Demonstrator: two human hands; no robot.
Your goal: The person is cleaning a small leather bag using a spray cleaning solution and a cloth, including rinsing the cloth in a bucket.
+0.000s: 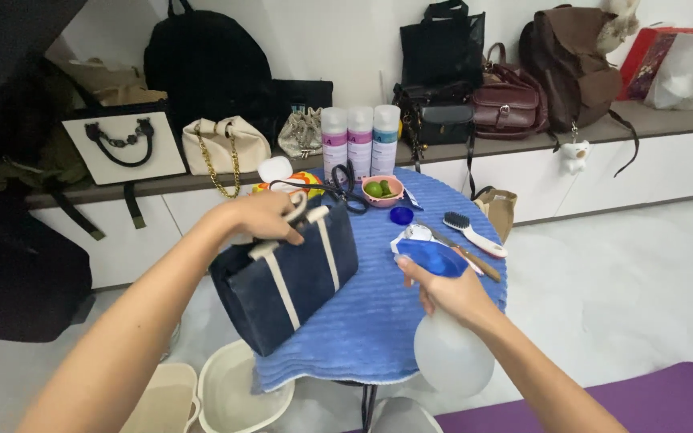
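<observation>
- One navy fabric handbag with cream straps stands tilted at the left edge of the round table's ribbed blue towel.
- The left hand clenches its two cream handles.
- The right hand wraps one white plastic spray bottle with a blue head over the front edge.
- Behind: three spray cans, one pink bowl of limes, one white brush.

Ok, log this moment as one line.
left hand: grips navy tote bag handles | right hand: holds spray bottle, nozzle toward bag | surface: blue towel
</observation>
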